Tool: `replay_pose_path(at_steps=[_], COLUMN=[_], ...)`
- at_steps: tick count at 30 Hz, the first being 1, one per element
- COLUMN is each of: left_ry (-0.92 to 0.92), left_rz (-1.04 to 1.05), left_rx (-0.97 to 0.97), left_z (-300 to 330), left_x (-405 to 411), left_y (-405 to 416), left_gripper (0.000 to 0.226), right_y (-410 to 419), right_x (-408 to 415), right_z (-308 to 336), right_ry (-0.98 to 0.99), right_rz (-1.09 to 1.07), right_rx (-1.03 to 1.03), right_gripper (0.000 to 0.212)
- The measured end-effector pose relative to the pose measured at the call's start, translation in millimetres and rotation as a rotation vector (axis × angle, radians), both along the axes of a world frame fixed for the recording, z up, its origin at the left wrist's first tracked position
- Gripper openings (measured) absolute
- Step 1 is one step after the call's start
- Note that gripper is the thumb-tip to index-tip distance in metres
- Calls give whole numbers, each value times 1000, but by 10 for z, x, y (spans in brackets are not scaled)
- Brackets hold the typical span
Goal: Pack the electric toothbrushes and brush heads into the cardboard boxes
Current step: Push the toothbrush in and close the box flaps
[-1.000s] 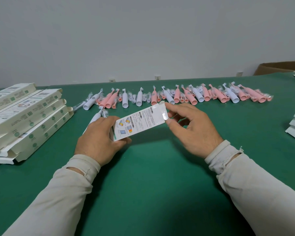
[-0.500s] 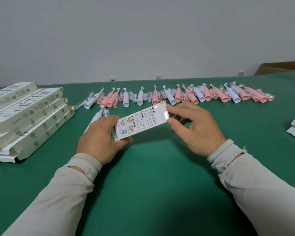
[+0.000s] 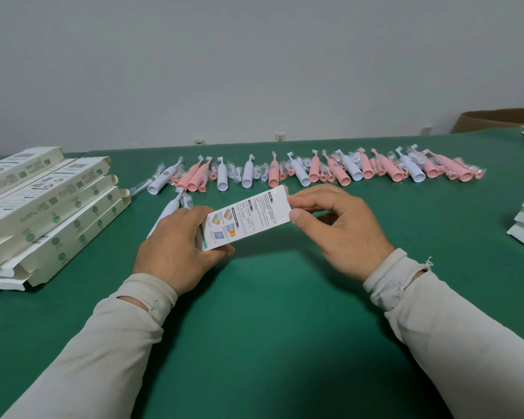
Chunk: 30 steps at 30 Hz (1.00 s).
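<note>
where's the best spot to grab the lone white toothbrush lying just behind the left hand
Grip the white toothbrush around its thick handle, coming from above and from the left. Its thin brush end points away toward the row of toothbrushes, and its near end is hidden behind the left hand, which holds the box with the right hand.

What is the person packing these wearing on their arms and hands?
Both arms are covered by long, loose sleeves of a pale beige cloth, creased and a little soiled. The right sleeve has a frayed cuff with loose threads at the wrist; the left sleeve has a small tear near its cuff. The left hand and right hand are bare: no gloves, rings or watch visible.
</note>
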State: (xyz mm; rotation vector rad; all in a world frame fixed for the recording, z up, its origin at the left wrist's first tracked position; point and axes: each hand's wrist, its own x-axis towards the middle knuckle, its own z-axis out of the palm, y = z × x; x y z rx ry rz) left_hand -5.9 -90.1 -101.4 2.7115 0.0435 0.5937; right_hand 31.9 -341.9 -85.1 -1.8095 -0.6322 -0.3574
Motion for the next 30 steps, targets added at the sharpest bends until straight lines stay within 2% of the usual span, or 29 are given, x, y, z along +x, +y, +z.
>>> replay_pose_path(at_steps=[5, 8, 10, 13, 15, 17, 19, 20, 22, 24, 27, 30], left_ry=[-18, 29, 29, -2, -58, -104, -113, -107, -92, -106, -137, -103], left_rz=[5, 2, -36, -169, -221, -209, -180, -174, -196, -227, -297, -521], left_rx=[-18, -28, -97, -146, -132, -158, -240, -308, -488, -625, -712, -785], left_z=[12, -6, -16, -31, -32, -18, 14, 41, 110, 181, 250, 332], left_x=[-9, -3, -6, -22, -29, -55, -99, -126, -167, -207, -282, -344], left_y=[-74, -104, -109, -157, -196, -262, -351, -407, -536, -691, -972, -1209], left_gripper=[53, 73, 85, 71, 58, 56, 57, 56, 52, 49, 45, 54], right_y=[62, 136, 115, 46, 2, -61, -111, -105, -28, 35, -56, -316], right_x=[-9, -1, 45, 119, 136, 90, -41, -146, -372, -559, -725, -868], right_z=[-34, -87, -97, -85, -70, -42, 4, 45, 142, 226, 304, 378], right_ry=[254, 380, 397, 416, 432, 403, 217, 39, -307, -438, -516, -689], right_rz=[46, 77, 31, -79, -148, -274, -492, -548, -418, -258, -337, -526], right_rx=[169, 310, 401, 518, 529, 331, -167, -385, -634, -841, -1014, -924], right_gripper=[20, 21, 20, 18, 26, 43, 56, 58, 54, 46, 39, 30])
